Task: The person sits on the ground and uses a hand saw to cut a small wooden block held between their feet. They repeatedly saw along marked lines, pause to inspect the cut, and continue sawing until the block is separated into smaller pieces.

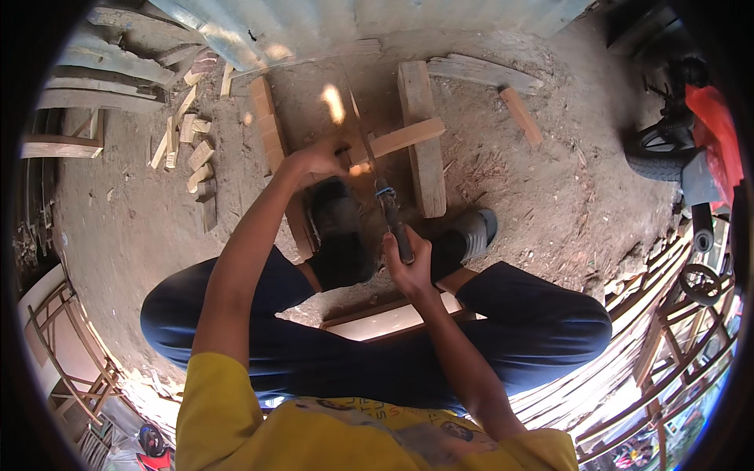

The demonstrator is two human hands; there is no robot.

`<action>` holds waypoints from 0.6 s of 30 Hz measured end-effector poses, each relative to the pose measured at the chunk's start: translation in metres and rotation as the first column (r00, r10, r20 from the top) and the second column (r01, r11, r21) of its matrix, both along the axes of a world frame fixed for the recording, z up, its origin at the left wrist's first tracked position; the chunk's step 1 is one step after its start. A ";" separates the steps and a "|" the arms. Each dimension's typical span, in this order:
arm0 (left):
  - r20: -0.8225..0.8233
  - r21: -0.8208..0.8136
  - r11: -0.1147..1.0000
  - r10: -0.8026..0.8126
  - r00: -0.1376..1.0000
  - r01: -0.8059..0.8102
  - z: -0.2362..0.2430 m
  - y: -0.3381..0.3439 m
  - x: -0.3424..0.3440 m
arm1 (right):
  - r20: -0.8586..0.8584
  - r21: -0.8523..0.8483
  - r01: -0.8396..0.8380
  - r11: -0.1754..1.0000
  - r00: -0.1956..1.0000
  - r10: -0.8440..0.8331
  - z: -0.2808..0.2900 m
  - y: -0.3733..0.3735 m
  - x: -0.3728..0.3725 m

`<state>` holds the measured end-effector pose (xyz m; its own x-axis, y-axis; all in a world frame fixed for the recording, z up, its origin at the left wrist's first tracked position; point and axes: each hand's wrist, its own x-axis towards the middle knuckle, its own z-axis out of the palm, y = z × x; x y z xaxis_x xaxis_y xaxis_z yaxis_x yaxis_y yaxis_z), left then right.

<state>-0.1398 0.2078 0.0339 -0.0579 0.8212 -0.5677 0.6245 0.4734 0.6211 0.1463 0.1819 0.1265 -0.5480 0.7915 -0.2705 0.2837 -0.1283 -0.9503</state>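
My right hand (410, 263) is closed around the dark handle of a handsaw (391, 210), which has a blue tie near where the blade begins. Its long narrow blade points away from me and crosses a short wooden bar (408, 137). My left hand (318, 159) grips the bar's left end, close beside the blade. Toward its right end the bar rests across a thick grey-brown beam (424, 149). A reddish-brown beam (269, 122) lies to the left, partly hidden by my left forearm. My dark-clad left foot (338, 216) is just below the left hand.
Several cut wood blocks (201, 155) lie on the dirt floor at left. One loose reddish block (521, 116) and a weathered plank (483, 71) are at far right. Corrugated sheeting (377, 20) stands ahead. A wheel (658, 149) and red bag (716, 129) are at the right edge.
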 end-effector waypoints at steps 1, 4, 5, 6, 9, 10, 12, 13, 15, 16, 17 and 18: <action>0.024 0.000 1.000 0.025 0.999 -0.025 0.003 0.000 0.002 | 0.011 0.012 -0.006 1.000 1.000 0.006 -0.004 0.000 0.001; -0.033 0.058 0.996 0.075 0.997 -0.073 0.004 -0.007 0.011 | -0.012 0.012 0.008 1.000 1.000 -0.008 -0.006 -0.004 -0.003; -0.137 0.117 0.991 0.078 0.987 -0.062 -0.001 -0.009 0.019 | -0.028 0.006 0.019 1.000 0.999 -0.019 -0.005 -0.005 -0.004; -0.236 0.174 0.984 0.085 0.968 -0.044 -0.002 -0.011 0.028 | -0.038 -0.009 0.029 1.000 0.999 -0.030 -0.005 -0.005 -0.004; -0.311 0.397 0.914 0.222 0.924 -0.086 -0.003 -0.022 0.046 | -0.041 -0.030 0.057 0.998 0.997 -0.058 0.000 -0.004 -0.005; -0.359 0.383 0.920 0.232 0.904 -0.084 -0.003 -0.023 0.048 | -0.029 -0.022 0.064 0.998 0.997 -0.064 0.004 -0.003 -0.005; -0.446 0.352 0.932 0.251 0.859 -0.090 -0.007 -0.025 0.051 | 0.003 0.019 0.053 0.998 0.999 -0.053 0.009 -0.003 -0.005; -0.456 0.334 0.938 0.250 0.854 -0.096 -0.010 -0.025 0.051 | 0.022 0.051 0.035 0.998 0.999 -0.036 0.010 -0.003 -0.005; -0.476 0.296 0.949 0.243 0.845 -0.106 -0.013 -0.021 0.047 | 0.063 0.102 0.006 0.995 0.998 -0.013 0.014 -0.005 -0.004; -0.466 0.264 0.959 0.218 0.857 -0.101 -0.012 -0.019 0.045 | 0.084 0.121 -0.003 0.993 0.996 -0.007 0.017 -0.007 -0.003; -0.456 0.231 0.968 0.193 0.869 -0.094 -0.012 -0.018 0.043 | 0.104 0.140 -0.013 0.990 0.995 -0.001 0.021 -0.010 0.000; -0.449 0.198 0.976 0.168 0.878 -0.086 -0.009 -0.018 0.039 | 0.131 0.152 -0.033 0.988 0.991 0.013 0.022 -0.016 0.006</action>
<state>-0.1003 0.1901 0.0246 -0.3891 0.8689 -0.3059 0.8004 0.4833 0.3547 0.1523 0.1657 0.1490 -0.5353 0.8166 -0.2160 0.4062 0.0246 -0.9134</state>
